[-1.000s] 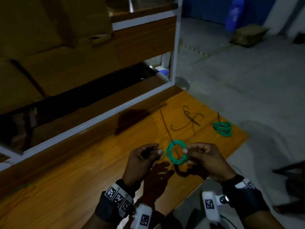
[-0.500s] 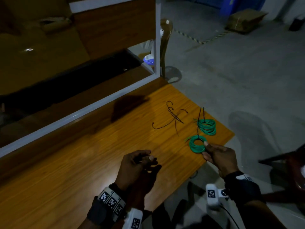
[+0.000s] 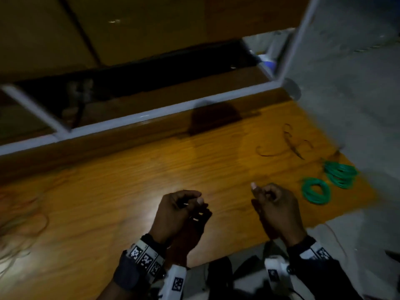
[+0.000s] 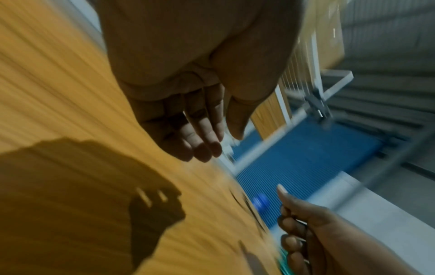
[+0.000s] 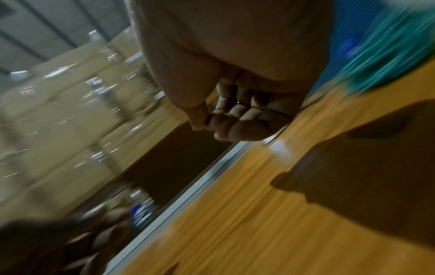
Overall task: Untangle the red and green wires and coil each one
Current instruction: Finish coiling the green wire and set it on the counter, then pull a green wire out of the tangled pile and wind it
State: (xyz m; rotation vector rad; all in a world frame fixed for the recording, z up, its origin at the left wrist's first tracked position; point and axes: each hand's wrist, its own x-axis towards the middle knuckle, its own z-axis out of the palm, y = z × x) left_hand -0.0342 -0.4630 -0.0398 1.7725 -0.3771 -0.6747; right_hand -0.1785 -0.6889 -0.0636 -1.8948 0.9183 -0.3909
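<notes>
Left hand (image 3: 180, 210): over the near middle of the desk (image 3: 108, 213), fingers loosely curled, thumb tip close to them; whether it pinches something thin I cannot tell, the frames are too dim and blurred.
Right hand (image 3: 273, 203): beside the left, loosely curled, grasping nothing that shows.
Green coils: two lie flat at the desk's right end, the near coil (image 3: 316, 190) just right of the right hand, the far coil (image 3: 341, 174) just beside it, close to the desk's edge.
Loose wire (image 3: 290, 144): a thin dark strand sprawled farther back, apart from the coils; colour not clear.
Tangle (image 3: 23, 215): faint reddish and pale strands at the desk's left edge, well apart from both hands.
Step, as I judge: two coils laid down, hands free for the next wire.
How to do it well: find a free end first, draw it out of the tangle gently without tightening loops, then wind even turns and lay the coil beside the others, away from the edge.
</notes>
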